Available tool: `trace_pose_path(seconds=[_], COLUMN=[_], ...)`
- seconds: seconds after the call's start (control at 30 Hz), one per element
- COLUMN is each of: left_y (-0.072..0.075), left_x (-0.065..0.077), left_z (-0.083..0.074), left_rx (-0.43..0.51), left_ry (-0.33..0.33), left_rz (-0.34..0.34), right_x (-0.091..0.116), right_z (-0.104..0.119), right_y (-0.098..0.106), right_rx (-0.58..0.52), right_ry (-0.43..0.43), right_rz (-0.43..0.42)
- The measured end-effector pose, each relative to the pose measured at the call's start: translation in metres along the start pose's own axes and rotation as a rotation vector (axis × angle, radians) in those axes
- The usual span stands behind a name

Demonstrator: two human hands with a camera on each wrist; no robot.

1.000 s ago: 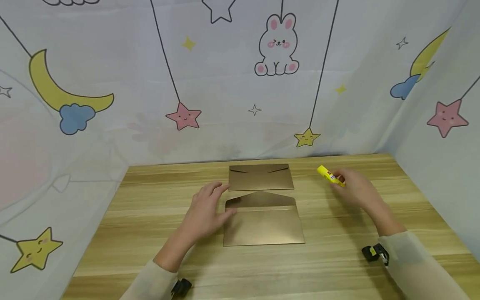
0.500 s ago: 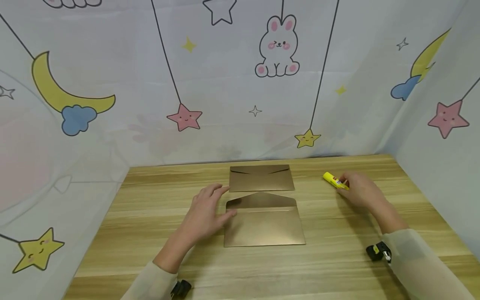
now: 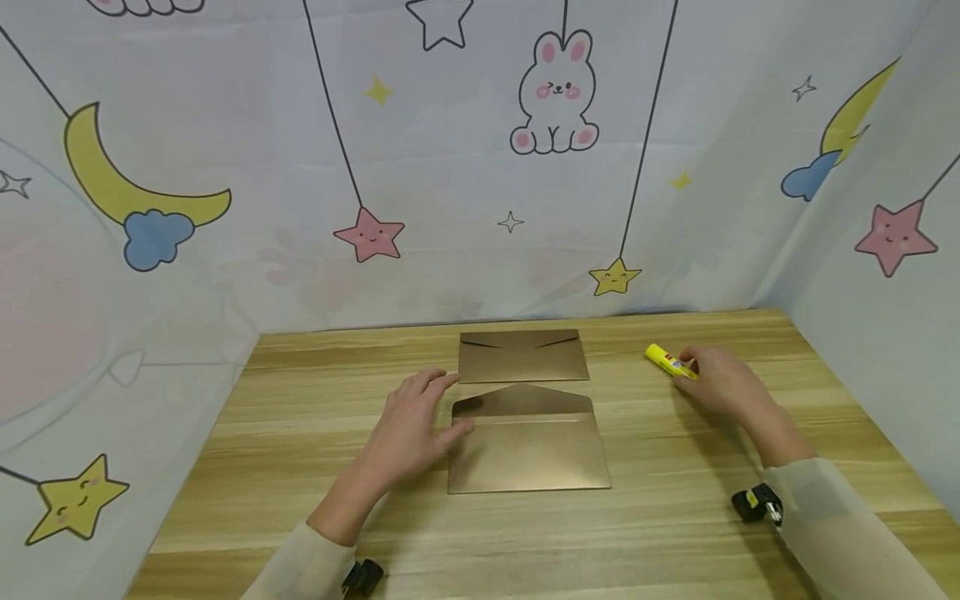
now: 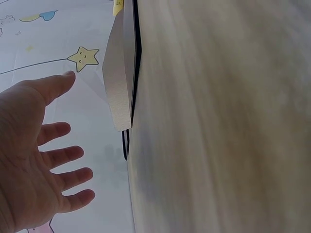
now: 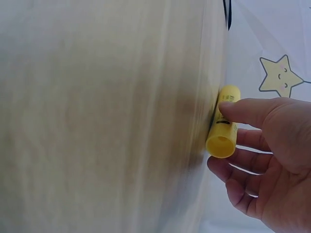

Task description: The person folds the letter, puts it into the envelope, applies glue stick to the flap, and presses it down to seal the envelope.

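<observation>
In the head view two bronze envelopes lie one behind the other. The nearer envelope point(image 3: 528, 454) has its flap unfolded away from me; the farther envelope point(image 3: 522, 362) has its flap folded down. My left hand point(image 3: 408, 429) hovers at their left edges with fingers spread, holding nothing. The left wrist view shows that hand point(image 4: 34, 155) apart from the raised flap point(image 4: 119, 77). At the right, my right hand point(image 3: 723, 379) pinches a yellow glue stick point(image 3: 663, 360) between thumb and fingers, at the tabletop. The right wrist view shows the glue stick's hollow end point(image 5: 221, 145) facing the camera.
A wood-grain table point(image 3: 525, 550) carries everything. Behind it hangs a white curtain point(image 3: 450, 167) printed with stars, moons and a rabbit, and it also closes off both sides. Each sleeve has a small black wrist camera point(image 3: 753, 504) strapped near the cuff.
My right hand has moved slightly right and toward me with the glue stick, lowering it to the table, then stayed still. The left hand and both envelopes keep their places.
</observation>
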State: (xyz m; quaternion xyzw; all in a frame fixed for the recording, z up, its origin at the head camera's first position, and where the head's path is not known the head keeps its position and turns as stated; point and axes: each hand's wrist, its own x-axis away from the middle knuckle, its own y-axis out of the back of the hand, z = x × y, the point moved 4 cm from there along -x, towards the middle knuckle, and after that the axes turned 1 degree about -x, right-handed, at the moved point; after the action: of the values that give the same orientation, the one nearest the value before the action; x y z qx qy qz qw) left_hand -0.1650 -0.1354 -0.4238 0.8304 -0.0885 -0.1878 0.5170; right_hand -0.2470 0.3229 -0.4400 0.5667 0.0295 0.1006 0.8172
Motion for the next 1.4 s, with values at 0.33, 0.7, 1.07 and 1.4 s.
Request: trace_pose_path(seconds=[0.33, 0.7, 1.07, 1.4], left_y=[0.000, 0.000, 0.000, -0.010], left_x=[0.000, -0.006, -0.024, -0.039], left_z=[-0.001, 0.001, 0.003, 0.004], left_rx=[0.005, 0.015, 0.064, 0.131], left_ry=[-0.005, 0.001, 0.022, 0.065], left_rz=[-0.010, -0.010, 0.033, 0.127], right_x=[0.001, 0.004, 0.008, -0.002], right_z=[0.002, 0.023, 0.091, 0.127], right_y=[0.002, 0.008, 0.001, -0.031], right_rx=[-0.014, 0.029, -0.193, -0.271], right_ry=[-0.019, 0.027, 0.158, 0.239], right_rz=[0.012, -0.071, -0.068, 0.013])
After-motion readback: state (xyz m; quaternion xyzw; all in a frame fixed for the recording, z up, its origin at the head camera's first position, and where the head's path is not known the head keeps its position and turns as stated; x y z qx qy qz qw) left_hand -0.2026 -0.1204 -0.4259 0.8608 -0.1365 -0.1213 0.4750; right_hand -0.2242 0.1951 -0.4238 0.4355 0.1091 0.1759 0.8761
